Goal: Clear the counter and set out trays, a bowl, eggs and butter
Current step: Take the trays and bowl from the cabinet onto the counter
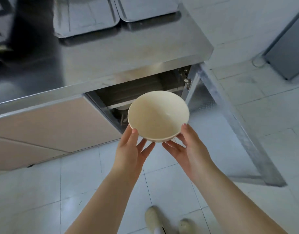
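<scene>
Cream bowl point(158, 115) is held between both hands in front of the open cabinet point(145, 93), below the counter point(128, 53) edge. Left hand point(130, 149) and right hand point(187, 146) cup its underside, thumbs on rim. 2 trays point(87, 16) sit on the counter; cabinet contents look blurry.

cream bowl point(158, 115), silver trays point(86, 16), beige cabinet point(43, 122)

free: bare counter point(128, 53) strip ahead of the two trays point(86, 16) | blocked: counter's back by trays | right: open cabinet door point(229, 119) jutted out below counter
</scene>
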